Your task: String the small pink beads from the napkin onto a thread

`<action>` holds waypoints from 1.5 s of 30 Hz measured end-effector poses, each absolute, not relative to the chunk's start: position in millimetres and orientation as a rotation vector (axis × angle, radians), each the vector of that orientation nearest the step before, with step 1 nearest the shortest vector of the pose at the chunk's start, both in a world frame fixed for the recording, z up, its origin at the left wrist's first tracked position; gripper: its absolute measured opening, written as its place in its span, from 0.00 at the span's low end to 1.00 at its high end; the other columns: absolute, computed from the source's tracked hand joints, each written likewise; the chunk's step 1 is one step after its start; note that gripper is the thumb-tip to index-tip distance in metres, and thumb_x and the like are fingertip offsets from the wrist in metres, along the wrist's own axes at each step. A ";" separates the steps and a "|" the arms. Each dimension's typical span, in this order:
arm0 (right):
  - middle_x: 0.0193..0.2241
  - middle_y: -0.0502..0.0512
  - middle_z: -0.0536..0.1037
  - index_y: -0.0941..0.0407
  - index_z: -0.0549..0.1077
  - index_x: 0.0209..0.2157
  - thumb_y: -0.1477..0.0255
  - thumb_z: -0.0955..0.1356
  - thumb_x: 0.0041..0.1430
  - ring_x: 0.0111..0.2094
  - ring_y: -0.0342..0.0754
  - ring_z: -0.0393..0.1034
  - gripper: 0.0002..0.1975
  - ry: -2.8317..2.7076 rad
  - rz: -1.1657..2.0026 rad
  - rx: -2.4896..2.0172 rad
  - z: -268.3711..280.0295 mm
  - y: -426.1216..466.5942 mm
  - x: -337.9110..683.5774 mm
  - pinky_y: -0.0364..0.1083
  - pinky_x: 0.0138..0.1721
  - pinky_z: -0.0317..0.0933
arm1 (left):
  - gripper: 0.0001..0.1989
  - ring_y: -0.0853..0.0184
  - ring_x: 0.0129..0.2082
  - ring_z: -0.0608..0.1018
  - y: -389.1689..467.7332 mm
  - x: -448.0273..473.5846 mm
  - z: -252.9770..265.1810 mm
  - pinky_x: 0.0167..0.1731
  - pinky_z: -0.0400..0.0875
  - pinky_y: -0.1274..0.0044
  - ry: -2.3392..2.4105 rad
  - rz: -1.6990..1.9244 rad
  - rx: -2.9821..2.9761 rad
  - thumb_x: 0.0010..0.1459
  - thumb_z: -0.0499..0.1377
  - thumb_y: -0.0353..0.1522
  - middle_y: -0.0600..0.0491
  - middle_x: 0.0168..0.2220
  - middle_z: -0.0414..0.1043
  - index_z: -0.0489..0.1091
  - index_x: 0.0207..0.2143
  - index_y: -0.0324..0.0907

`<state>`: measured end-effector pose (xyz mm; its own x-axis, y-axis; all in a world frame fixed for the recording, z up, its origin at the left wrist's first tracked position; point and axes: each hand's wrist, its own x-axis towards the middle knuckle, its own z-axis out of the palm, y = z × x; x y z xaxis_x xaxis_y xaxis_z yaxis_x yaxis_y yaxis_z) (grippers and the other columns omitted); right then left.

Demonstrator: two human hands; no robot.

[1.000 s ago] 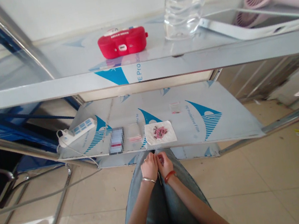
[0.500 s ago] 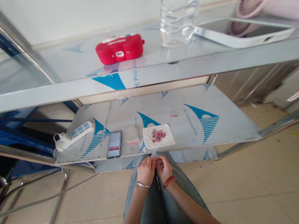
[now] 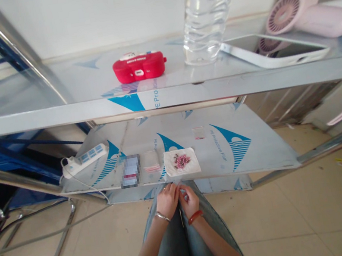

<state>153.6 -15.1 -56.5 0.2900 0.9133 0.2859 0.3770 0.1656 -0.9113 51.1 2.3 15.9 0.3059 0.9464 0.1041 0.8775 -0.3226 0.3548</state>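
Note:
My left hand (image 3: 168,201) and my right hand (image 3: 189,200) meet above my lap, just below the lower shelf's front edge. Their fingers are pinched together on a small clear plastic bag (image 3: 177,181), mostly hidden by the fingertips. Right beyond them, a white paper sheet (image 3: 171,171) bears a heap of pink and dark beads (image 3: 181,160). Left of the sheet lies a stack of clear zip bags (image 3: 151,162) with pink-striped edges. Another little bag (image 3: 198,133) with something pink in it rests farther back.
A phone (image 3: 130,171) with a blurred screen and a white power strip (image 3: 85,160) lie on the lower shelf's left. Overhanging it, the upper shelf (image 3: 89,110) holds a red case (image 3: 139,67), a water bottle (image 3: 205,21), a white tablet-like device (image 3: 274,58) and a pink fan (image 3: 299,14).
The view has tilted slightly, so the shelves appear lower. Both hands stay together at the bag, with the right fingers slightly shifted.

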 end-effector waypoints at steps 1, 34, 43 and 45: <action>0.30 0.57 0.77 0.54 0.73 0.36 0.66 0.61 0.57 0.23 0.47 0.67 0.11 -1.302 0.597 -1.419 -57.9 -14.6 153.7 0.46 0.24 0.63 | 0.11 0.67 0.32 0.74 3.3 49.8 16.3 0.30 0.63 0.79 1.640 0.438 2.361 0.63 0.46 0.31 0.50 0.31 0.71 0.66 0.33 0.41; 0.30 0.54 0.76 0.56 0.74 0.46 0.61 0.67 0.55 0.27 0.45 0.68 0.20 -1.713 0.860 -1.307 -8.3 16.8 196.7 0.43 0.30 0.65 | 0.31 0.62 0.59 0.60 12.1 27.3 46.1 0.56 0.58 0.68 1.383 0.640 2.473 0.48 0.52 0.23 0.47 0.59 0.58 0.55 0.57 0.41; 0.32 0.57 0.80 0.58 0.76 0.35 0.66 0.65 0.55 0.31 0.51 0.73 0.12 -1.656 1.032 -1.253 -18.5 13.6 196.8 0.47 0.33 0.66 | 0.28 0.62 0.57 0.63 20.8 34.0 29.4 0.56 0.56 0.67 1.355 0.565 2.501 0.50 0.56 0.26 0.49 0.55 0.66 0.59 0.56 0.44; 0.31 0.58 0.80 0.57 0.76 0.31 0.67 0.65 0.55 0.32 0.51 0.73 0.10 -1.644 1.007 -1.280 -19.5 14.8 197.8 0.48 0.34 0.65 | 0.27 0.61 0.56 0.65 21.2 34.7 29.5 0.56 0.56 0.67 1.344 0.583 2.515 0.50 0.57 0.27 0.49 0.53 0.68 0.62 0.54 0.44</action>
